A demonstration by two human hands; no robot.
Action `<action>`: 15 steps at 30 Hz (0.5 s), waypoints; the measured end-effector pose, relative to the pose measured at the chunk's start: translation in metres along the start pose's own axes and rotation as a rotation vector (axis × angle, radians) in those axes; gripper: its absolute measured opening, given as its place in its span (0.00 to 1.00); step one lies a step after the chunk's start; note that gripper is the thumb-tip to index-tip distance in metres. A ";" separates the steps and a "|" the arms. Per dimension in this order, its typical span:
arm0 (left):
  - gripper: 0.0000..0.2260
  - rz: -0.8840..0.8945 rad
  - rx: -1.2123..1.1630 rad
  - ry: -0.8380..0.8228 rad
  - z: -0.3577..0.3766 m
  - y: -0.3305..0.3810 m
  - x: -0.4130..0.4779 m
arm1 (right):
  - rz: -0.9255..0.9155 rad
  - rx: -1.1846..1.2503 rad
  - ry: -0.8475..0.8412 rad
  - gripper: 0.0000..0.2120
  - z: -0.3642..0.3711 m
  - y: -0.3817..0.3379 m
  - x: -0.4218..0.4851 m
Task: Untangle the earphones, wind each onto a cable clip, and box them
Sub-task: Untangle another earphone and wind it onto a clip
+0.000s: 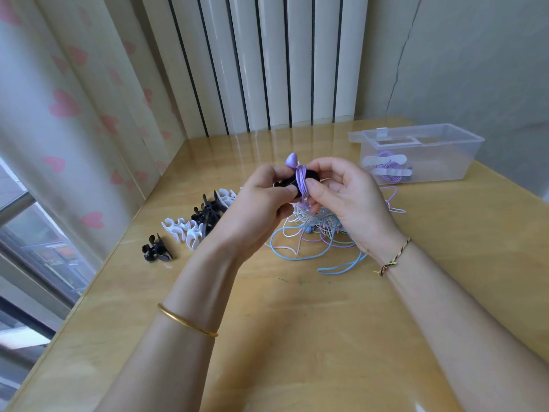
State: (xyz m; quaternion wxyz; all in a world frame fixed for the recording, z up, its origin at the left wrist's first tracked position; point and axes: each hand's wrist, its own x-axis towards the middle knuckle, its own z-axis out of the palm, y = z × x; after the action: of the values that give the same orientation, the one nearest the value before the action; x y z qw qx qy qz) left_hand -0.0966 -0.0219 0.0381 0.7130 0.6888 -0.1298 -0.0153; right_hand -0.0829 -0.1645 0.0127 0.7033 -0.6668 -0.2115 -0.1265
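Above the table's middle, my left hand point(261, 200) grips a black cable clip point(310, 173) with a purple earphone cable point(301, 181) wound round its waist. A purple earbud point(291, 160) sticks up from the top. My right hand point(344, 188) pinches the wound cable and the clip's right end. Under my hands lies a tangle of earphones point(315, 233) in blue, white, pink and green. A clear plastic box point(421, 153) at the back right holds two white clips wound with purple cable point(389, 171).
A row of spare black and white cable clips point(193, 226) lies on the wooden table point(297, 322) to the left, with one black clip point(156, 249) apart near the left edge. A curtain and window run along the left; a radiator stands behind.
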 end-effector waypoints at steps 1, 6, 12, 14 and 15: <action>0.10 -0.013 -0.035 -0.003 0.000 0.001 -0.001 | 0.001 0.004 -0.013 0.10 0.000 0.000 -0.001; 0.09 0.028 0.043 -0.002 0.001 -0.005 0.002 | 0.005 0.026 -0.032 0.07 0.005 -0.001 0.000; 0.16 0.054 0.095 0.015 0.001 -0.006 0.007 | -0.017 0.050 -0.044 0.08 0.004 0.001 -0.001; 0.17 0.087 0.160 0.049 0.002 -0.006 0.009 | -0.017 0.084 -0.042 0.08 0.005 0.002 -0.001; 0.17 0.102 0.196 0.072 0.003 -0.007 0.011 | -0.017 0.107 -0.044 0.08 0.005 0.002 -0.001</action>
State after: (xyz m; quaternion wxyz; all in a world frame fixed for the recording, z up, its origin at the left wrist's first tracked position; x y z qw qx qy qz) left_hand -0.0854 -0.0270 0.0329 0.6465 0.7477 -0.1399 0.0588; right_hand -0.0836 -0.1592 0.0111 0.7320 -0.6290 -0.2391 -0.1065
